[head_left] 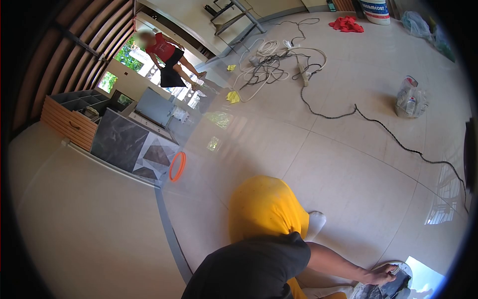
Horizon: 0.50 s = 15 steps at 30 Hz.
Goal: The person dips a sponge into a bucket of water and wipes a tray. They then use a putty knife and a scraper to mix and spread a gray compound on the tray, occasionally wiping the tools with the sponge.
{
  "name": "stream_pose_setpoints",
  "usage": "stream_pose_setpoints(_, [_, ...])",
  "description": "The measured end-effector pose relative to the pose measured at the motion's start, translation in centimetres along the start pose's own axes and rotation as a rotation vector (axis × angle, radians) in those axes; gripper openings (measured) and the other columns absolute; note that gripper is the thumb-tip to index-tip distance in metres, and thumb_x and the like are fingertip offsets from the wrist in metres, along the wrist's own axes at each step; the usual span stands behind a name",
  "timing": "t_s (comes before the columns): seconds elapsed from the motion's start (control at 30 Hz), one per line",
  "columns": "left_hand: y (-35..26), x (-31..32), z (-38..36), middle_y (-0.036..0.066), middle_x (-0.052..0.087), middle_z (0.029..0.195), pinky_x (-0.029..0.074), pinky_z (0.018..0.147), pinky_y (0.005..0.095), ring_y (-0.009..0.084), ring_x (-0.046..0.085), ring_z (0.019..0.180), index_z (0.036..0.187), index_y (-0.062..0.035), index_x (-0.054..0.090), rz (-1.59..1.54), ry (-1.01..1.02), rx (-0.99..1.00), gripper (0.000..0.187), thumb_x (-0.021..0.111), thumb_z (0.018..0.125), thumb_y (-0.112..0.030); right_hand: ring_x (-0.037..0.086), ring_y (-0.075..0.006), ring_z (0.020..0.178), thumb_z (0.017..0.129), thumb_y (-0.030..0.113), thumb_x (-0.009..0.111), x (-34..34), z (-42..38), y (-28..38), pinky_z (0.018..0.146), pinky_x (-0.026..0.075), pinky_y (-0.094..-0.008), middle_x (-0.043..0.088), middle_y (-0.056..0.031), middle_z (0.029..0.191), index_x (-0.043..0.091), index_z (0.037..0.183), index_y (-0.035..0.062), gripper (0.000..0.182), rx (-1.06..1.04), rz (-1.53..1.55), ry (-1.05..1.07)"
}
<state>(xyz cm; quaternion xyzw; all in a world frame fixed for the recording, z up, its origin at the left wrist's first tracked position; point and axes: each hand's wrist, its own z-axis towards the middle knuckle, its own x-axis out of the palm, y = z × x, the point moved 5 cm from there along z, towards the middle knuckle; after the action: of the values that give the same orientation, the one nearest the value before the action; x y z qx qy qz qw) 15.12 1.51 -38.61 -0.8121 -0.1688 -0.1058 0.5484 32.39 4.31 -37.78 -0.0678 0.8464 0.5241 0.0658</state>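
My left hand is closed at the lower right, over a round, pale-rimmed container. Its fingers wrap round something too small to make out. Dark grey material shows in the container below the fingers. My forearm reaches in from the left, past my bent knee in yellow trousers. A foot in a white sock rests on the tiles beyond the arm. My right hand is out of view.
Tangled cables and a long dark cord lie on the floor. A clear bag, red cloth, bucket and orange ring stand or lie around. Another person is at the upper left, near a metal ladder.
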Motion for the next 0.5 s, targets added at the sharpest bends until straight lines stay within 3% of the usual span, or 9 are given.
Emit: stream_pose_setpoints(0.5, [-0.7, -0.1, -0.1, 0.006, 0.049, 0.092, 0.039, 0.074, 0.0282, 0.0132, 0.044, 0.085, 0.11, 0.0017, 0.045, -0.005, 0.049, 0.014, 0.036, 0.053, 0.087, -0.025, 0.057, -0.0206, 0.098, 0.088, 0.017, 0.047, 0.7, -0.2, -0.3, 0.077, 0.048, -0.0284, 0.058, -0.0115, 0.113, 0.051, 0.121, 0.0047, 0.035, 0.115, 0.148, 0.006])
